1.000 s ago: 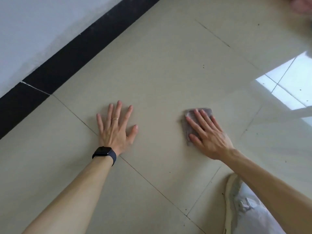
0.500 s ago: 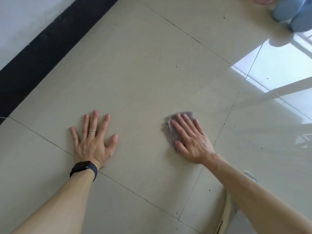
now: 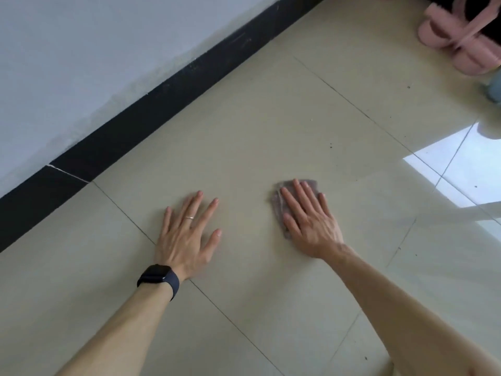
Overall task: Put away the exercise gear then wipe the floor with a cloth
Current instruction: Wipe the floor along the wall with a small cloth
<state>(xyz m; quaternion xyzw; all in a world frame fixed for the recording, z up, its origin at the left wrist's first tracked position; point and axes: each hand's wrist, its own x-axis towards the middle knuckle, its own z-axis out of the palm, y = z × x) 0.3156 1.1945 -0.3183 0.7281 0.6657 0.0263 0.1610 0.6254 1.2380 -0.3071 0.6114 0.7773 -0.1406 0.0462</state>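
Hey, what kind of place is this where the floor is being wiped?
Probably a room in a home. The floor is glossy tile, a black skirting board runs along a white wall, and fluffy pink slippers sit at the edge. The right hand presses a cloth flat.

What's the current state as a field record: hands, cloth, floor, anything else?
left hand: flat on beige glossy tiled floor, fingers spread, holding nothing
right hand: straight fingers pressing small grey-purple cloth onto floor
left wrist: black smartwatch
far right corner: pink fluffy slippers
floor dirt: dark specks beyond cloth
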